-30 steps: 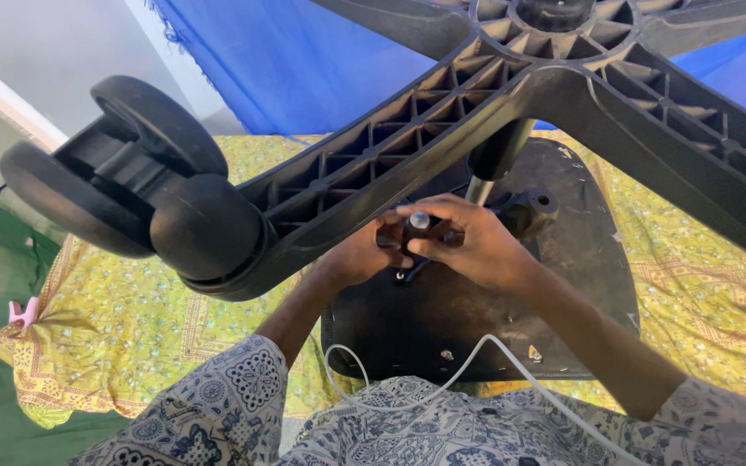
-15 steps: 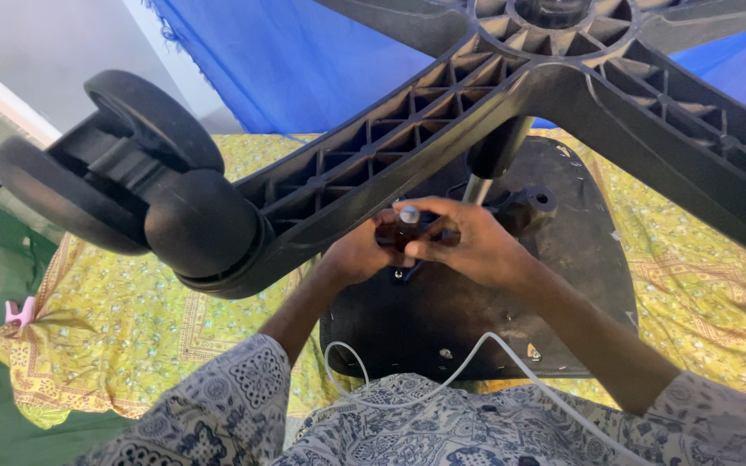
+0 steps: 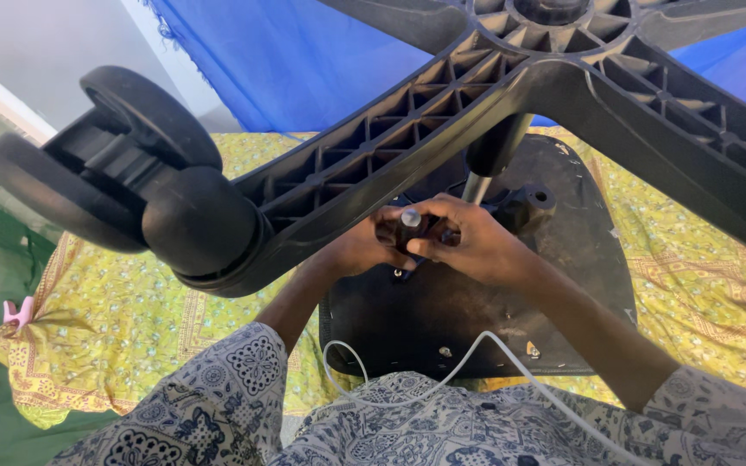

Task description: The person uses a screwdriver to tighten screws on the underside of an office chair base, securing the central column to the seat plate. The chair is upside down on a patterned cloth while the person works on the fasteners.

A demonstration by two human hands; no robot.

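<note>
Here, head view: an office chair lies upside down on a yellow patterned cloth [image 3: 114, 345].
Chair base: black ribbed star base [image 3: 442, 112], its arms spreading across the top of the view.
Caster: black twin-wheel caster [image 3: 123, 185] at the end of the left arm, close to the camera.
Seat underside: dark seat plate [image 3: 477, 311] resting flat on the cloth, under the base.
Column: grey gas column [image 3: 477, 185] running from the hub down to the plate.
Left hand: left hand [image 3: 360, 246] closed around a small dark tool [image 3: 411, 226] just beside the column.
Right hand: right hand [image 3: 472, 242] wrapped over the same tool, fingers curled, touching the left hand.
Tool position: above the seat plate, below the ribbed arm, between both hands.
Cable: white cable [image 3: 477, 354] looping across the patterned sleeves.
Background: blue cloth [image 3: 304, 60] behind the base.
</note>
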